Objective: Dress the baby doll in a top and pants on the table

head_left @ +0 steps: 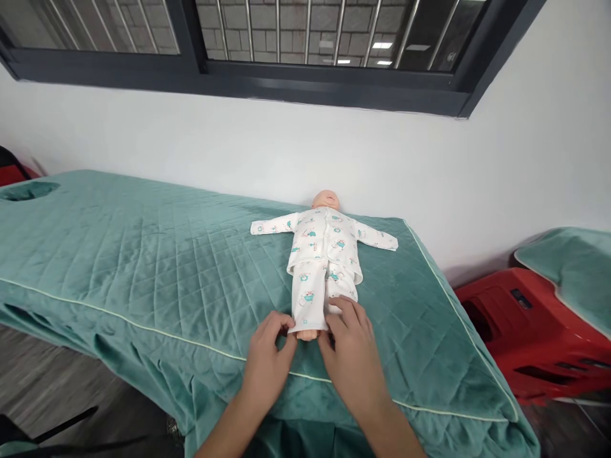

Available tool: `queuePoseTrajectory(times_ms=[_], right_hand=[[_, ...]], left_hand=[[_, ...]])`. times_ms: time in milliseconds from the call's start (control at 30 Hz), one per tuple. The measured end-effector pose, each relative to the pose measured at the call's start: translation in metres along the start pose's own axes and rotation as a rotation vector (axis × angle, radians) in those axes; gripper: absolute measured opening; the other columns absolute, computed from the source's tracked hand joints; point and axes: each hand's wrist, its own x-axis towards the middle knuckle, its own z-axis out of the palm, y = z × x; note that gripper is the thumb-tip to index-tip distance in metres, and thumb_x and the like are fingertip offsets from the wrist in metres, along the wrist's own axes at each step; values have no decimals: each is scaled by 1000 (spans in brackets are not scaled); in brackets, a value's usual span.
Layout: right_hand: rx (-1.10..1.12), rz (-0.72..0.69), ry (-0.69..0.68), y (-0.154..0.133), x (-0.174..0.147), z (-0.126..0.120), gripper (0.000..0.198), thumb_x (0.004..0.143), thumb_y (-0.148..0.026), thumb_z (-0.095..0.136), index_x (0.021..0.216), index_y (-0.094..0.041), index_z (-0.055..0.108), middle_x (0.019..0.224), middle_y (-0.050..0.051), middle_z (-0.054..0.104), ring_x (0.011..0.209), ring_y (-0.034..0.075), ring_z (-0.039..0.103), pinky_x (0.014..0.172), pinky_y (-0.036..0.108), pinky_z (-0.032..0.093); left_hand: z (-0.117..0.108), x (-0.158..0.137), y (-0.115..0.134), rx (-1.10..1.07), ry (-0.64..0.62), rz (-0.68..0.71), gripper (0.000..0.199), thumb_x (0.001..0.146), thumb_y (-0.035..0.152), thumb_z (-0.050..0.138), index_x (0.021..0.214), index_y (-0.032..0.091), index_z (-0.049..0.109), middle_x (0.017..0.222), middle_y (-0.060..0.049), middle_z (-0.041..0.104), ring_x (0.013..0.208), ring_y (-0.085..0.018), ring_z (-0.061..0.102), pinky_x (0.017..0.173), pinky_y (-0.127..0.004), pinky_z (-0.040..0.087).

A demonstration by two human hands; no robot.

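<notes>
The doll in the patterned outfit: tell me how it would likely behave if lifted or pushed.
The doll probably won't roll: it lies flat with both sleeves spread wide. Its bare head looks like smooth plastic, so it may be slippery to grip. The trousers look like thin, soft cloth and would likely bunch if pushed.

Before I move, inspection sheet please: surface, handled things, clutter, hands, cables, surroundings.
Surface: green quilted cover; opening at far left.
Handled things: doll on its back in patterned white jacket and trousers; foot showing below one cuff.
Clutter: red plastic item at right, green cloth on it.
Hands: left hand and right hand at opposite corners of that cuff; grip unclear.
Cables: unsure; thin dark strip, lower left, unidentified.
Surroundings: white wall, window frame, metal bars beyond.
</notes>
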Motion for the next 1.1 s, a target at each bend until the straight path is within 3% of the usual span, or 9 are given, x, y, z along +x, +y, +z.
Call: queuePoseTrajectory(times_ms=[133,333,467,600,700,833,1000,1100], right_hand=[[34,-2,71,-3,-16,0,11,88,-13,54,86,-20,62,138,10,52,138,34,35,105,57,44],[151,16,20,2,-37,6,21,92,-15,49,103,-24,65,146,10,45,138,31,39,104,55,48],[333,154,48,22,-45,-5,28,93,-17,47,116,-26,60,141,10,49,129,24,52,102,46,52],[404,211,66,46,-48,-6,36,88,-13,47,122,-24,54,135,11,52,128,23,52,105,46,49],[333,252,41,53,-45,1,33,88,-15,49,120,-22,54,126,11,57,120,25,55,100,46,50],[238,293,16,51,-35,6,22,91,-24,52,112,-20,56,103,9,62,98,26,60,85,43,52],[221,247,-80,52,-26,4,17,94,-20,46,104,-20,59,96,7,61,91,23,58,78,36,49],[276,220,-62,53,-26,-3,17,95,-19,44,96,-20,60,93,6,60,85,20,59,74,32,48]], left_hand=[[-8,-9,7,30,88,30,16,90,31,55,79,21,60,81,-1,63,78,-18,60,72,-29,47],[-1,-19,-2,109,131,103,12,91,22,50,87,21,61,92,-4,63,89,-20,62,79,-33,51],[11,-25,1,138,154,173,17,91,20,49,99,23,64,120,-11,58,110,-23,60,88,-38,55],[24,-17,18,298,51,380,29,86,11,51,110,23,63,140,-12,49,134,-29,45,104,-49,49],[33,-3,29,477,-6,451,34,82,6,53,111,22,63,142,-13,49,140,-34,38,106,-55,44],[41,11,35,581,9,463,16,86,12,55,96,20,64,141,-14,52,139,-36,39,101,-55,46],[44,19,33,539,26,431,10,88,15,57,90,20,65,138,-13,53,139,-34,40,102,-53,47],[42,18,32,442,35,434,12,89,14,56,91,21,65,136,-11,54,138,-32,41,104,-53,47]])
